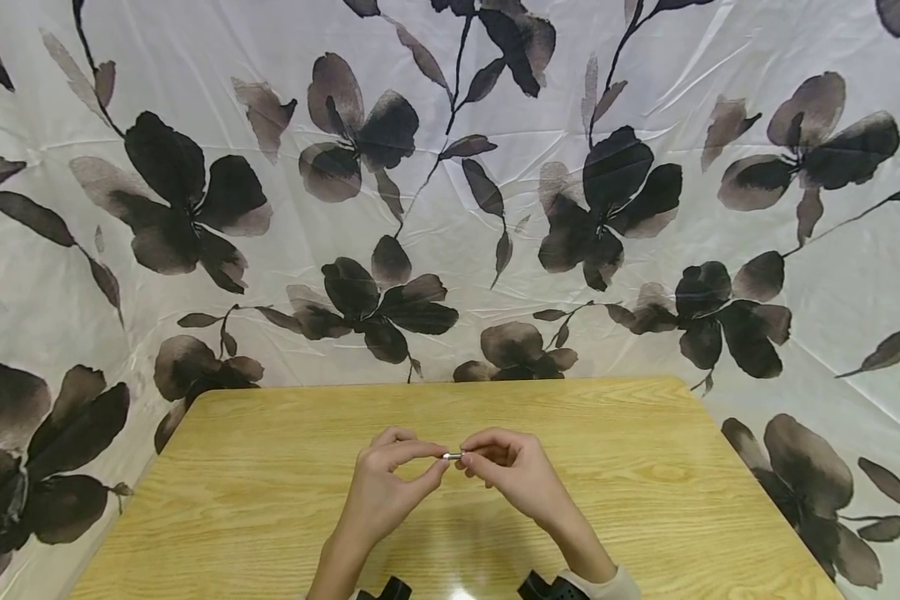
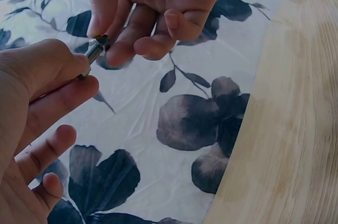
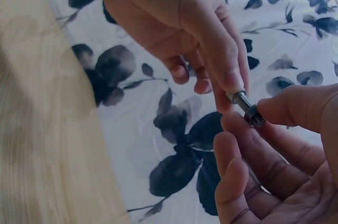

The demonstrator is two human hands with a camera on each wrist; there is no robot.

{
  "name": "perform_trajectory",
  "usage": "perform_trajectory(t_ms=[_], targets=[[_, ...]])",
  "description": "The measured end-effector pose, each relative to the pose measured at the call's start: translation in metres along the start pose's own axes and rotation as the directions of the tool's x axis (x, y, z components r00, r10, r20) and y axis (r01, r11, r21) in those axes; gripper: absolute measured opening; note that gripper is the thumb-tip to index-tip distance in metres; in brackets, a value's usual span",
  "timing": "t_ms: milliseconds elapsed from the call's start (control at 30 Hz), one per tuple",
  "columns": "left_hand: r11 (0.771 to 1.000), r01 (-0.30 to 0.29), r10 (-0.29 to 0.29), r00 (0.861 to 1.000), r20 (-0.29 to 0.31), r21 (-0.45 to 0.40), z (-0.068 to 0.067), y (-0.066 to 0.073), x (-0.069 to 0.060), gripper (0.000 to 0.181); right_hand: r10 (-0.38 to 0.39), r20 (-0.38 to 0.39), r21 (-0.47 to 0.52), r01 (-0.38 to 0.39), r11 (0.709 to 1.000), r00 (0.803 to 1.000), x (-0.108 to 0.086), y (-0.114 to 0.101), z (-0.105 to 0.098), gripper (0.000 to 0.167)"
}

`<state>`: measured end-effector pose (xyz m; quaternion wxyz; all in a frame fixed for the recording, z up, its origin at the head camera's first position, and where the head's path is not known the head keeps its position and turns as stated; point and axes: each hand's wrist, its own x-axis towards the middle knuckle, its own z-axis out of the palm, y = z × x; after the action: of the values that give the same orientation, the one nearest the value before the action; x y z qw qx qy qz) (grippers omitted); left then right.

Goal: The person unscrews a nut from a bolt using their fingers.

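A small silver bolt [image 1: 453,457] is held level between both hands above the table. My left hand [image 1: 390,483] pinches one end of it between thumb and index finger, covering part of the head. In the left wrist view the bolt's threaded shank [image 2: 94,52] shows between the two hands. My right hand [image 1: 521,471] pinches the other end, where a nut [image 3: 253,114] sits round the thread close to the tip. The right thumb touches the nut's side, with the other fingers curved below. Left ring and little fingers stay off the bolt.
A light wooden table [image 1: 270,467] lies beneath the hands. Behind and beside it hangs a white cloth [image 1: 495,217] with dark flower prints. Black wrist cameras [image 1: 547,586] show at the bottom edge of the head view.
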<state>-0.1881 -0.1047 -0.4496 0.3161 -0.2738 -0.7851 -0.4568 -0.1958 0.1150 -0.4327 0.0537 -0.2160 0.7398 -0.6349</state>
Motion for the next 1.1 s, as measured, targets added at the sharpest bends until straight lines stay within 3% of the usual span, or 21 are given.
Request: perform_trajectory(t_ms=[367, 600, 700, 867, 1100], targets=[[1.000, -0.008, 0.008, 1.000, -0.008, -0.007, 0.0021, 0.0001, -0.0004, 0.022, -0.084, -0.004, -0.002, 0.084, 0.996, 0.996, -0.0034, 0.0004, 0.0011, 0.018], [1.000, -0.022, 0.021, 0.999, -0.032, -0.011, 0.0031, 0.0000, 0.0002, 0.024, 0.001, -0.089, -0.030, -0.003, 1.000, 0.996, -0.0012, 0.0001, -0.0008, 0.029], [1.000, -0.020, 0.020, 0.999, -0.028, -0.016, 0.0038, 0.0002, -0.0011, 0.023, 0.050, -0.068, -0.036, -0.053, 0.998, 0.996, 0.0007, 0.0010, -0.0009, 0.031], [0.998, -0.064, 0.064, 0.998, -0.022, -0.026, 0.0067, 0.0007, -0.0020, 0.023, 0.089, 0.003, -0.050, -0.088, 0.995, 0.996, -0.0007, 0.0012, -0.0015, 0.033], [0.998, -0.057, 0.057, 0.998, -0.018, -0.013, 0.0066, -0.0009, -0.0005, 0.024, 0.051, 0.038, -0.041, -0.049, 0.998, 0.998, 0.0000, -0.0031, -0.0036, 0.024]])
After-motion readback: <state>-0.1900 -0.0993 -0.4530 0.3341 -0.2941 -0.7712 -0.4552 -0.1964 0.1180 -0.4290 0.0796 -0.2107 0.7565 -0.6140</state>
